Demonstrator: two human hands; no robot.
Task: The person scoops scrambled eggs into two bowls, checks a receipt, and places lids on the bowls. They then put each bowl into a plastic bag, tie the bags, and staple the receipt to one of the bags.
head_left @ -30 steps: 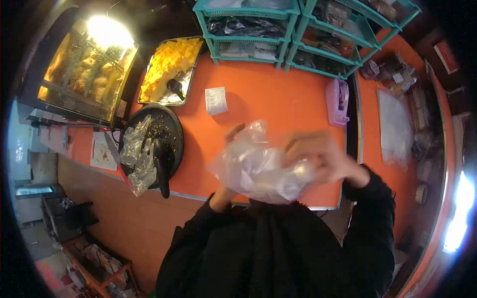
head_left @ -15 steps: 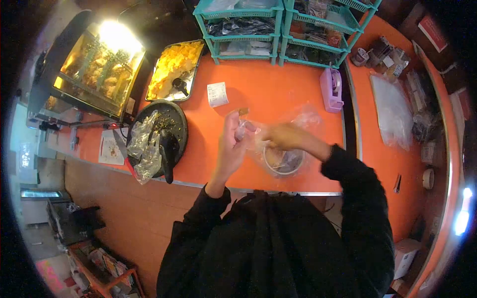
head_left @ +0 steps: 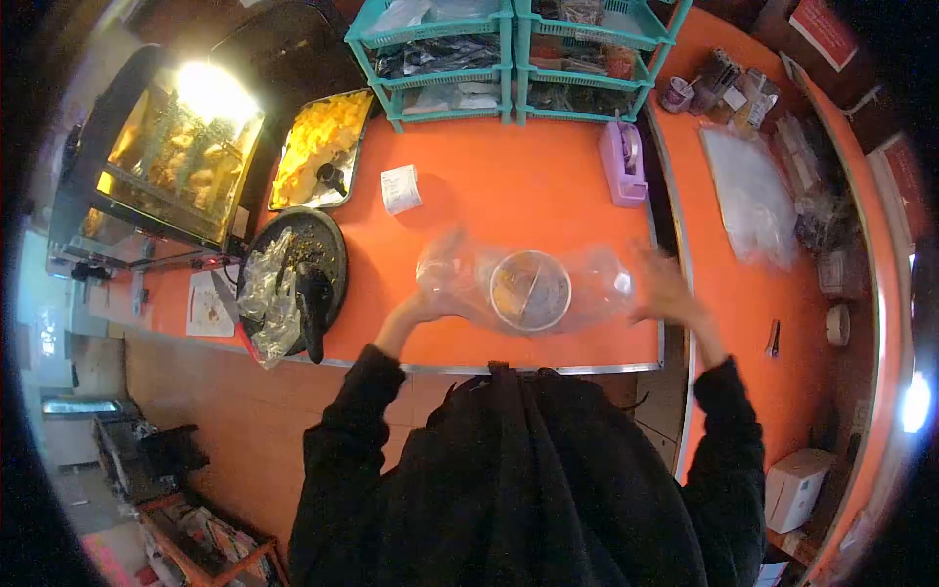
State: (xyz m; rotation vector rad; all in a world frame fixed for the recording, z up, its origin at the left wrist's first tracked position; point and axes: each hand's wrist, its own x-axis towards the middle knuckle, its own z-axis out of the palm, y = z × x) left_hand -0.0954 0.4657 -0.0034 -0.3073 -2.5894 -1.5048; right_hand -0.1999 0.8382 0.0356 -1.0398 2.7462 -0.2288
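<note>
A round tub (head_left: 529, 292) with a pale rim stands on the orange counter, its top split by a line into a tan part and a greyish part. Clear plastic bag film (head_left: 599, 279) surrounds it and spreads out to both sides. My left hand (head_left: 435, 286) is at the film's left end, fingers stretched forward and blurred, with the film overlapping them. On the other side, my right hand (head_left: 667, 291) is open with spread fingers, just beyond the film's right end.
A small white paper slip (head_left: 400, 189) lies on the counter ahead. To the left are a dark stone mortar (head_left: 335, 252) with a plastic bag and black-handled tool, a tray of yellow pieces (head_left: 318, 147) and a lit glass case. A purple tape dispenser (head_left: 623, 166) and teal racks (head_left: 445, 76) stand behind.
My hands have moved apart, from close together above the tub to either side of it. The film is spread wider, and the small brownish piece at my left fingertips no longer shows.
</note>
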